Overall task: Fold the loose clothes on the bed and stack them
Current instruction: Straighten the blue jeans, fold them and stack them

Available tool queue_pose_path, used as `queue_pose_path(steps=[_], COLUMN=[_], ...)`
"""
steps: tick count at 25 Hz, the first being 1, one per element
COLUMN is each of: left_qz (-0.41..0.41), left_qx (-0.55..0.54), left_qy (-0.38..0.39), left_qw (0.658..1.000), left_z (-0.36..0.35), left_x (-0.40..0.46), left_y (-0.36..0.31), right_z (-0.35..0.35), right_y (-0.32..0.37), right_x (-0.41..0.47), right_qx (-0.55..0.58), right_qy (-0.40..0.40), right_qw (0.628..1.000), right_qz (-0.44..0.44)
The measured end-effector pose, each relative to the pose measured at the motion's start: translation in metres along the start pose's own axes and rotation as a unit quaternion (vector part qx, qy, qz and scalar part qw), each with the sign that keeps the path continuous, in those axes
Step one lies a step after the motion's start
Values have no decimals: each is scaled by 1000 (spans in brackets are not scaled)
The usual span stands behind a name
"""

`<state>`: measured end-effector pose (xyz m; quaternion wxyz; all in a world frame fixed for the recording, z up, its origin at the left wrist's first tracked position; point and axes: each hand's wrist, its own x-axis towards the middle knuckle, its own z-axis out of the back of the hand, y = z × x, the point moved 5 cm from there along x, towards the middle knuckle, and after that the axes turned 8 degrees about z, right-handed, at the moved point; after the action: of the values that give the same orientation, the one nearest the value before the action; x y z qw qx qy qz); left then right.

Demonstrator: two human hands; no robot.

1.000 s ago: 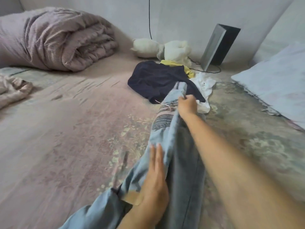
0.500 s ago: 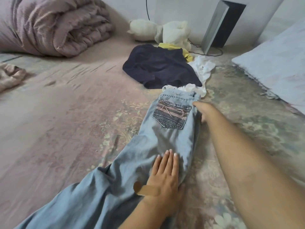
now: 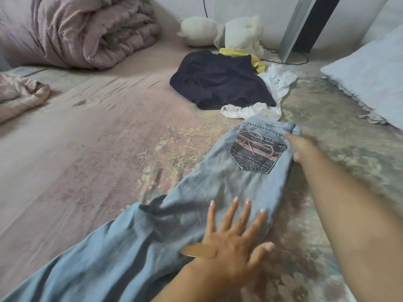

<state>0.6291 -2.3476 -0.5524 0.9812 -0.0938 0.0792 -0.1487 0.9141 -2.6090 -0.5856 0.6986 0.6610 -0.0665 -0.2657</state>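
Jeans [image 3: 218, 188] lie flat across the lower frame on the bed [image 3: 87, 149]. Left hand [image 3: 233, 238] presses them — fingers spread straight. Right hand [image 3: 303, 147] at the waistband, blurred — grip unclear.

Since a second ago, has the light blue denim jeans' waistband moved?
Yes. The light blue denim jeans were held up bunched; now they lie flat, pocket up, waistband just short of the white garment, right hand at the waistband.

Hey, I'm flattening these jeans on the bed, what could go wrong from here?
1. The light blue denim jeans lie with their waistband against the crumpled white garment; folding upward may snag it.
2. The bunched crease near the spread left hand could get folded in.
3. The blurred right hand might drag the waistband crooked.
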Motion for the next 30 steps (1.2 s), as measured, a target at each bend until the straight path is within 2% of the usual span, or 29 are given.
queue_pose_path(steps=[2, 4, 7, 9, 11, 12, 13, 14, 16, 17, 18, 19, 20, 22, 23, 25, 27, 29, 30], left_qz=[21, 49, 94, 112, 108, 107, 110, 104, 89, 82, 74, 90, 108, 168, 197, 193, 166, 186, 202], left_qx=[26, 75, 113, 116, 124, 129, 131, 134, 117, 88, 44, -11, -40, -20, 5, 34, 43, 54, 56], left_qy=[-72, -126, -118, -82, -48, -30, -10, -13, -36, -55, -84, -86, -114, -140, -111, -45, -35, -21, -53], left_qw=[997, 988, 982, 983, 985, 985, 985, 985, 989, 991, 993, 992, 987, 976, 974, 980, 985, 981, 976], left_z=[27, 40, 37, 23, 5, -1, -6, -6, 5, 12, 19, 27, 35, 44, 39, 31, 22, 22, 28], left_x=[-11, -19, -25, -23, -22, -20, -19, -18, -18, -20, -25, -32, -39, -55, -62, -71, -77, -82, -88], left_y=[20, 48, 86, 101, 108, 111, 112, 111, 109, 109, 113, 121, 132, 161, 177, 187, 183, 188, 194], right_z=[-7, -2, 26, 48, 59, 62, 63, 55, 14, -15, -47, -76, -102, -152, -172, -195, -202, -198, -197], right_y=[17, 42, 81, 80, 58, 45, 34, 35, 44, 51, 56, 55, 52, 30, 22, 4, -13, -14, -12], right_x=[-19, -24, -40, -27, -10, -6, 1, -9, -36, -57, -82, -104, -131, -184, -209, -243, -253, -258, -260], right_qx=[29, 3, -91, -148, -267, -338, -408, -488, -616, -637, -634, -614, -606, -606, -596, -600, -621, -619, -606], right_qy=[24, -26, -163, -192, -138, -109, -104, -111, -72, -19, 43, 122, 201, 326, 365, 402, 409, 389, 370], right_qw=[999, 999, 962, 943, 939, 925, 897, 851, 733, 689, 667, 664, 644, 587, 568, 526, 495, 511, 524], right_qz=[-21, 36, 200, 227, 168, 132, 132, 156, 278, 345, 389, 409, 423, 427, 436, 450, 451, 453, 470])
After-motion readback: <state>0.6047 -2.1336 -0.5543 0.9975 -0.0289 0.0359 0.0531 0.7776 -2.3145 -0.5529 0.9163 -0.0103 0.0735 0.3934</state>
